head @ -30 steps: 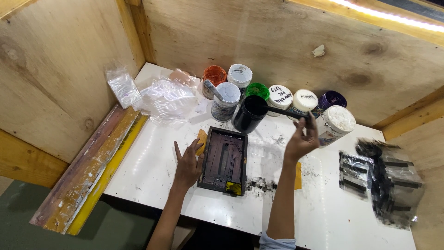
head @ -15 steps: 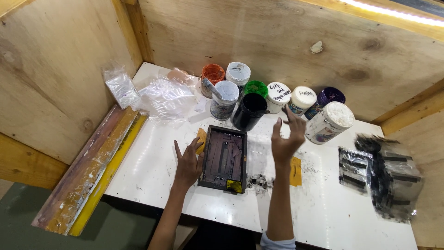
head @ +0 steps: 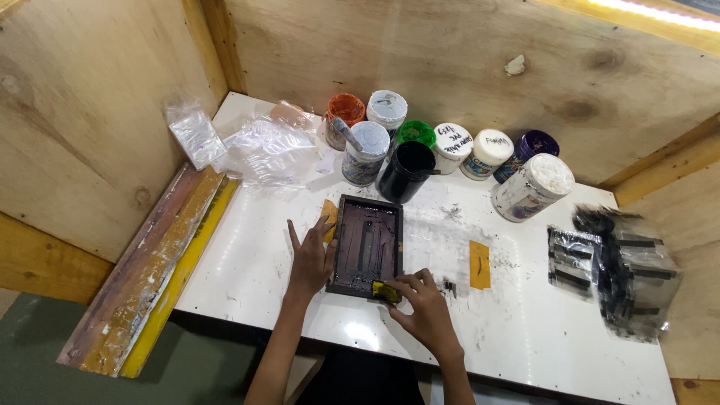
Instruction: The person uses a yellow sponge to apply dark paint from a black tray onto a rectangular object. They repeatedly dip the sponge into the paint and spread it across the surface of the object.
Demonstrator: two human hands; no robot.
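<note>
The small dark rectangular screen frame [head: 365,246] lay flat on the white ink-smeared table [head: 247,277], its mesh stained purplish-brown with a narrow dark slot down the middle. Its long axis ran from the near table edge toward the row of ink jars [head: 442,157] at the plywood back wall (tilted only slightly). The left hand [head: 310,259] lay flat with fingers spread, pressing the frame's left side beside a yellow tape tab [head: 328,220]. The right hand [head: 426,309] rested at the frame's near right corner, fingers curled narrowly onto a yellow ink-stained pad [head: 384,290]; whether it gripped or only touched, I could not tell. An open black jar [head: 406,172] stood just beyond the frame.
</note>
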